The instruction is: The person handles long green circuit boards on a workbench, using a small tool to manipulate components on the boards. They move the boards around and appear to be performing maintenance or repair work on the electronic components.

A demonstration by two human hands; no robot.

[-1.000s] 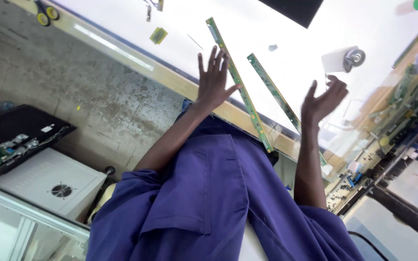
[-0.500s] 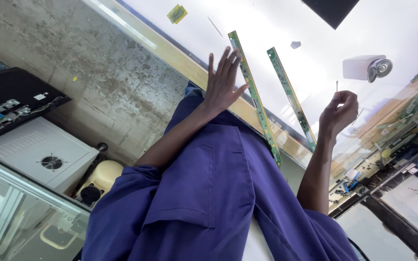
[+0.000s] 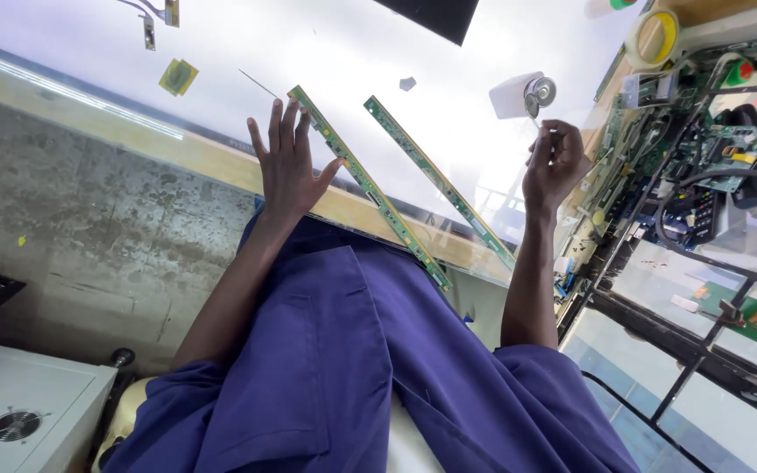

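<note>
My left hand [image 3: 286, 166] lies flat with its fingers spread on a bright white lit panel [image 3: 352, 44], its thumb next to a long green circuit strip [image 3: 370, 188]. A second green strip [image 3: 435, 180] lies parallel to the right. My right hand [image 3: 554, 162] is raised over the panel's right edge with its fingers curled into a pinch on a thin sliver that is too small to tell. My blue sleeves and shirt fill the lower frame.
A white box with a round metal part [image 3: 519, 95] sits by my right hand. Beyond it are a yellow tape roll [image 3: 654, 37] and green circuit boards with cables [image 3: 729, 144]. A small yellow square part [image 3: 178, 76] lies on the panel. A white fan-vented case [image 3: 19, 420] stands at lower left.
My right hand went from open fingers to a closed pinch and shifted slightly left. My left hand stayed flat beside the strip.
</note>
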